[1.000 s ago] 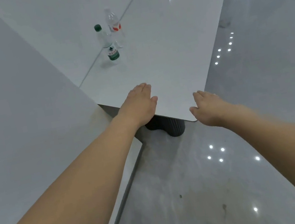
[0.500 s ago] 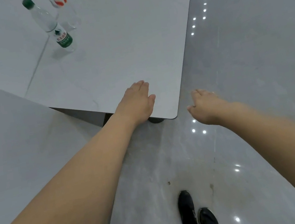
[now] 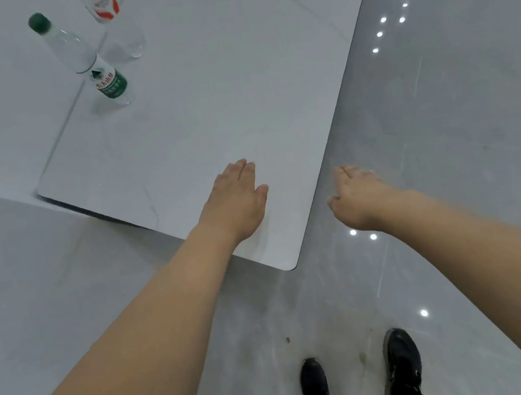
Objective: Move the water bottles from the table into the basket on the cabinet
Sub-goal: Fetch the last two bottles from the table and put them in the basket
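Two clear water bottles stand upright at the far left of the white table [image 3: 234, 97]. The nearer bottle [image 3: 89, 63] has a green cap and green label. Behind it the second bottle [image 3: 117, 24] carries a red and white label, and its top is cut off by the frame. My left hand [image 3: 235, 201] hovers flat over the table's near corner, fingers extended, holding nothing. My right hand [image 3: 356, 197] hangs past the table's right edge above the floor, fingers loosely spread and empty. Both hands are well short of the bottles. No basket or cabinet is in view.
A second pale surface [image 3: 5, 277] abuts the table on the left. Glossy grey floor [image 3: 449, 129] with light reflections runs along the right and below. My black shoes [image 3: 400, 367] stand on the floor near the table's rounded corner [image 3: 290, 265].
The view has tilted down and drawn closer to the table; the bottles look larger and nearer. My feet have come into view. Both hands stay open and empty, now over the table's corner.
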The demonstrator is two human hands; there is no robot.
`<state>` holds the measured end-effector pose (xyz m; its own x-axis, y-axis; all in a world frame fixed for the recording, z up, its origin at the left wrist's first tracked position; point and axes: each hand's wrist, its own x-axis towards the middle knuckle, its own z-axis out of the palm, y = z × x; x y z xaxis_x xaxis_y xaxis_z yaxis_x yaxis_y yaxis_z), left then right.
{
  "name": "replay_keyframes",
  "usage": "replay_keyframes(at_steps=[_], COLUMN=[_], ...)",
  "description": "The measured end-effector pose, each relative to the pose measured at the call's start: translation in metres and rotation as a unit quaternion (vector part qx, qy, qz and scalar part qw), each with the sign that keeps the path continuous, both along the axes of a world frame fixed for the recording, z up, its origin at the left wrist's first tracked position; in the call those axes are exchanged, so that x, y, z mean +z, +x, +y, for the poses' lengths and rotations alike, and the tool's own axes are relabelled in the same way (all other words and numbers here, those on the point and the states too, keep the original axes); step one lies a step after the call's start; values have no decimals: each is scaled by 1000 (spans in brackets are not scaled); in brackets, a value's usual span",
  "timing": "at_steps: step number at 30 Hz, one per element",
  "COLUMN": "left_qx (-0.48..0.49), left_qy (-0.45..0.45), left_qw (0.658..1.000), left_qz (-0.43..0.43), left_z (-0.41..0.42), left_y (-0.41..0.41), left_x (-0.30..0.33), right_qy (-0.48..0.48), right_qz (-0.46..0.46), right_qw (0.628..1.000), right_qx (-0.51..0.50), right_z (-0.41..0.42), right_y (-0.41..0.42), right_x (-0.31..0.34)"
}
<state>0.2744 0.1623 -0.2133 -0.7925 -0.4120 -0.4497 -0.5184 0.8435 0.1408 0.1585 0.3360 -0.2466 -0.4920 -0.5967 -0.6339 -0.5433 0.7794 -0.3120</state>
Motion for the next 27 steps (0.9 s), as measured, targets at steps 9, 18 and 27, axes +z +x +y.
replay_keyframes(at_steps=[9,18,27], left_qx=[48,154,250], left_qy=[7,-1,9], left_qw=[999,988,968], left_qz=[17,15,19], left_z=[-6,-10,-7], left_y=[-49,-98,-143], left_x=[-8,-1,14], right_qy=[-16,-40,-32], right_qz=[3,10,-8], right_qw=[998,987,969], right_qx=[68,154,246], right_z=[-28,-53,-89], right_y=[-56,-132,-192], right_x=[1,7,16])
